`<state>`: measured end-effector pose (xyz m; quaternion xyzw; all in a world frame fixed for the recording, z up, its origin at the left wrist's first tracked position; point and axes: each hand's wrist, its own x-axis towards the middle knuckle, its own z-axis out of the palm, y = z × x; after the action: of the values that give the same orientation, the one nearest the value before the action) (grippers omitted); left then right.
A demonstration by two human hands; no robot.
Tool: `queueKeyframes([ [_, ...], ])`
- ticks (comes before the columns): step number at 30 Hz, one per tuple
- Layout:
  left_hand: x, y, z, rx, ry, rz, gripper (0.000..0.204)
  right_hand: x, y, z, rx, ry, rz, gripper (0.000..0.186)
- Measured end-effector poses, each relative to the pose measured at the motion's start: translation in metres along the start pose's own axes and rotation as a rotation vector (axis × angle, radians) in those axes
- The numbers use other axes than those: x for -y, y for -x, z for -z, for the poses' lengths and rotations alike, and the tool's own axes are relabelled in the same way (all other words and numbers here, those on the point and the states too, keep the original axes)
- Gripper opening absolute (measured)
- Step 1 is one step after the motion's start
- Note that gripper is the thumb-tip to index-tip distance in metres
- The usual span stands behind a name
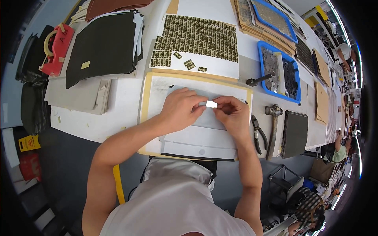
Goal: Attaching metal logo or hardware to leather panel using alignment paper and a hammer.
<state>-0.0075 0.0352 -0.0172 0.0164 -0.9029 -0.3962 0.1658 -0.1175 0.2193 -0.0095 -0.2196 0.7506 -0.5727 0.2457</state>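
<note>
Between the fingertips of both hands is a small rectangular piece (211, 104) that glares bright white, so its kind cannot be told. My left hand (179, 108) pinches its greyer left end, and my right hand (232, 114) pinches the right end. Both hands are closed, just above a light grey panel (199, 135) with a black lower edge and a small round mark. Beneath the panel lies a white board (157, 84) edged with yellowish tape. Beyond it a white sheet (220, 72) carries rows of small black-and-gold plates (199, 37), several of them loose at the near side.
At right are a blue tray (298, 84) of dark pieces, a black-handled tool (260, 80), pliers (258, 133), a hammer (273, 128) and stacked black sheets (295, 133). At left stand black sheets (104, 45), grey boards (76, 94) and a red tape dispenser (59, 51). People work at far right.
</note>
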Motion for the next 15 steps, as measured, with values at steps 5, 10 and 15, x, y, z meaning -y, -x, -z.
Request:
queueKeyframes([
  [5, 0.0007, -0.001, -0.0005, -0.03, 0.001, 0.007, 0.021, -0.0036, -0.0014, 0.0012, -0.009, 0.102, 0.023, 0.023],
  [10, 0.0002, -0.0015, -0.0004, -0.031, 0.007, 0.035, 0.02, -0.0023, -0.002, 0.0006, -0.013, 0.12, 0.016, 0.023],
  [15, -0.0006, -0.002, -0.0013, -0.028, 0.03, 0.063, 0.021, -0.0035, -0.0026, 0.0006, -0.014, 0.167, 0.029, 0.025],
])
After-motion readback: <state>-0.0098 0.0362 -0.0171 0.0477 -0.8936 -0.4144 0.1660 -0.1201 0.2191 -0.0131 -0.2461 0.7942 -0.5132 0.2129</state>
